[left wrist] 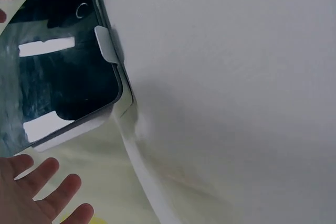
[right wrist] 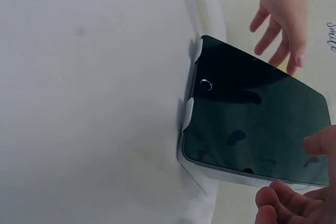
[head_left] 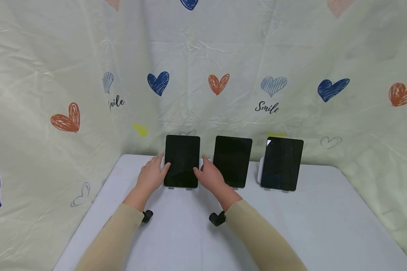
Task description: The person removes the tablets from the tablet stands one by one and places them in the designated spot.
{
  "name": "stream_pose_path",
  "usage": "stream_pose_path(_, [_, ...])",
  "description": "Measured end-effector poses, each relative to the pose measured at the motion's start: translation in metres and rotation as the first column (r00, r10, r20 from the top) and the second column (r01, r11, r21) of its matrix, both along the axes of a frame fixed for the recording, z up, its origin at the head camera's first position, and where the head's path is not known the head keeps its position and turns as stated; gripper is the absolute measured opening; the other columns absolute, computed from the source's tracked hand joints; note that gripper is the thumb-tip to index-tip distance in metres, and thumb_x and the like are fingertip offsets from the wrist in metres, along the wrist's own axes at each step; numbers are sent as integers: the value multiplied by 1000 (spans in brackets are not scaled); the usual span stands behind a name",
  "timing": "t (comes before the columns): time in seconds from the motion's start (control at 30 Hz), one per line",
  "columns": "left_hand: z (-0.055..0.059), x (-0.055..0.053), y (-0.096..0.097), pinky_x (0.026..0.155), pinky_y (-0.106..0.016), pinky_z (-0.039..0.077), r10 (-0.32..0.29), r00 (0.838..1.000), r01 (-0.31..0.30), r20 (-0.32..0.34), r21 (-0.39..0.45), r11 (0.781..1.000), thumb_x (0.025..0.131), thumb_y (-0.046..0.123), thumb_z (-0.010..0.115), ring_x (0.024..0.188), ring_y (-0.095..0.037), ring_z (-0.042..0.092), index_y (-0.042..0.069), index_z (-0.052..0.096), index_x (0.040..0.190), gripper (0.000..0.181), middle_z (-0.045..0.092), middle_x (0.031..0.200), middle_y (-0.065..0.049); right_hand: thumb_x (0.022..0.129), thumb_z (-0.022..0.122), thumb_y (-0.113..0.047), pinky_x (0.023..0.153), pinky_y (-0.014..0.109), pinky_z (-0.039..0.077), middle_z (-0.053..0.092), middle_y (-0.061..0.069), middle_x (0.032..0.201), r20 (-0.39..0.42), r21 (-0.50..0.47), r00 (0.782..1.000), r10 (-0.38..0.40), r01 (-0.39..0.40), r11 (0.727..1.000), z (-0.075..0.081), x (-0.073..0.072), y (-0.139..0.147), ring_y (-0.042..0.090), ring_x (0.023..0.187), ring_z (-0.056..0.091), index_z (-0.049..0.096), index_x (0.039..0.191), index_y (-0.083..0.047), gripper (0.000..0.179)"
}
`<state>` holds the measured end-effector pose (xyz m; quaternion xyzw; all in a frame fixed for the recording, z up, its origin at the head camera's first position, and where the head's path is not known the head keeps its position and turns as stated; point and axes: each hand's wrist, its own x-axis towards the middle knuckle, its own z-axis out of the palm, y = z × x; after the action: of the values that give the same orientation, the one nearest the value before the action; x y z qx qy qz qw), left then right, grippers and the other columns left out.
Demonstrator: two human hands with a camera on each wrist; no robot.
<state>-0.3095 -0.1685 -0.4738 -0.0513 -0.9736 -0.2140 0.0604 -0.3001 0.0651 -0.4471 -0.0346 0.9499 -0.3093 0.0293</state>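
Observation:
A black tablet (head_left: pixel 182 162) with a round home button leans upright on a white stand, the left one of three. My left hand (head_left: pixel 151 173) is at its left edge, thumb near the screen's border. In the left wrist view, the fingers of this left hand (left wrist: pixel 31 192) are spread and nearly straight beside the tablet (left wrist: pixel 63 72). My right hand (head_left: pixel 210 175) is at the opposite edge. In the right wrist view, the right hand's thumb (right wrist: pixel 320 142) overlaps the screen and its fingers bend loosely below the edge. Whether either hand touches the tablet, I cannot tell.
Two similar tablets stand to the right, a middle one (head_left: pixel 232 162) close behind my right hand and a far one (head_left: pixel 282 163). All are near the back edge of the white-covered table (head_left: pixel 176 241). A curtain (head_left: pixel 189 49) printed with hearts hangs behind.

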Motion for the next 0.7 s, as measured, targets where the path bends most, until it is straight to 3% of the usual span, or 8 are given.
stream_pose_path(0.27, [-1, -7, 1, 111, -59, 29, -30, 998, 21, 56, 154, 988, 106, 45, 40, 139, -41, 35, 13, 22, 159, 65, 34, 155, -17, 100, 58, -35, 59, 33, 43, 56, 2, 81, -23, -55, 1000, -6, 4, 998, -7, -10, -4, 18, 66, 51, 26, 157, -15, 69])
stream_pose_path(0.43, [-5, -9, 0, 111, -54, 32, -30, 997, 14, 65, 237, 972, 107, 34, 40, 138, -35, 39, 14, 24, 158, 57, 34, 156, -15, 101, 58, -32, 61, 32, 46, 57, 2, 84, -20, -108, 999, -32, 29, 994, -13, -14, -4, 19, 70, 53, 28, 157, -19, 65])
stream_pose_path(0.7, [-10, -11, -4, 106, -51, 38, -10, 999, -8, 45, 387, 922, 106, 25, 48, 132, -33, 44, 16, 32, 157, 54, 36, 153, -15, 100, 60, -24, 66, 32, 47, 56, 3, 100, -45, -200, 998, -45, 35, 979, -19, -14, -7, 20, 77, 53, 31, 156, -20, 63])
